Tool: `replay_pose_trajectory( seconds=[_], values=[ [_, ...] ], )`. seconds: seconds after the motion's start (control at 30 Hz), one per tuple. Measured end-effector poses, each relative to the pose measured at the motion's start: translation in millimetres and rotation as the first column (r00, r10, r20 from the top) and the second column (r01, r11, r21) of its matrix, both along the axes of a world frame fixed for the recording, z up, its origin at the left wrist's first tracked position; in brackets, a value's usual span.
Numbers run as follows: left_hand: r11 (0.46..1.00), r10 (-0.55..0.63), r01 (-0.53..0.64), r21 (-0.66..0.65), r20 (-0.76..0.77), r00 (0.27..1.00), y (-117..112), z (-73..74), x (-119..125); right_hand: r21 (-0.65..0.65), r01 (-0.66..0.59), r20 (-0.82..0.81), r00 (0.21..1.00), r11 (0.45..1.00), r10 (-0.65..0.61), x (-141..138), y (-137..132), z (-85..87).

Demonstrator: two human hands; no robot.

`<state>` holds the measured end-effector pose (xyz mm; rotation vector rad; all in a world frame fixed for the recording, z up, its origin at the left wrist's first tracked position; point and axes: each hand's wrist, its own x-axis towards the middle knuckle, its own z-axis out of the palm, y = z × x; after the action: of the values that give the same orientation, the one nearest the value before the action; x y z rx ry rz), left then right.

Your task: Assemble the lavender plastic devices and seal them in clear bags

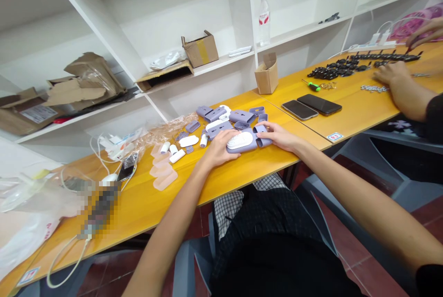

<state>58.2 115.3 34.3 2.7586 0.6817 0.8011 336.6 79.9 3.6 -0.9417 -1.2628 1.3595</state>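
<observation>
My left hand (221, 149) is closed on a long purple plastic housing (247, 146) that lies near the table's front edge. A white oval insert (240, 139) with rows of small marks or holes shows on top of it. At the housing's right end, my right hand (281, 136) grips a short purple plastic sleeve (260, 129) between thumb and fingers. I cannot tell whether the sleeve is joined to the housing. Just behind my hands lie more purple housings (242, 116) and a purple ring-shaped piece (242, 125). A white oval cover (188, 141) lies to the left.
Several white cylinders (177, 156) and translucent pinkish pads (165, 180) lie left of my hands. Two phones (319, 104) rest to the right, near a green-black screwdriver (312, 86). A co-worker's hand (394, 75) works by black parts (337, 67). Cardboard box (266, 75) stands behind.
</observation>
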Motion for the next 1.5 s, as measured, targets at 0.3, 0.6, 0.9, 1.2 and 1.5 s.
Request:
replay_pose_trajectory(
  seconds=[0.3, 0.6, 0.9, 1.2, 1.5],
  values=[
    [1.000, 0.007, -0.007, -0.017, -0.002, 1.000, -3.6, 1.9, 2.3, 0.064, 0.074, 0.021, 0.997, 0.995, -0.075, -2.6, 0.3, 0.1],
    [0.998, 0.049, -0.046, 0.031, -0.075, 0.996, 2.8, -0.4, -4.8, 0.061, 0.132, 0.038, 0.990, 0.989, -0.135, -12.0, 1.7, -2.3],
    [0.998, 0.050, -0.048, 0.050, -0.043, 0.998, 3.9, -0.1, -3.3, 0.024, 0.077, -0.070, 0.995, 0.997, -0.075, -4.4, 5.5, -8.4],
    [0.998, 0.047, -0.047, 0.040, -0.009, 0.999, 4.3, -0.8, -5.5, 0.056, 0.050, -0.026, 0.998, 0.997, -0.049, -3.0, 6.1, -7.9],
    [0.999, 0.035, -0.035, 0.010, 0.011, 0.999, 2.0, 0.2, -3.4, 0.095, 0.016, 0.046, 0.999, 0.995, -0.020, -3.0, 1.3, -2.2]
  ],
)
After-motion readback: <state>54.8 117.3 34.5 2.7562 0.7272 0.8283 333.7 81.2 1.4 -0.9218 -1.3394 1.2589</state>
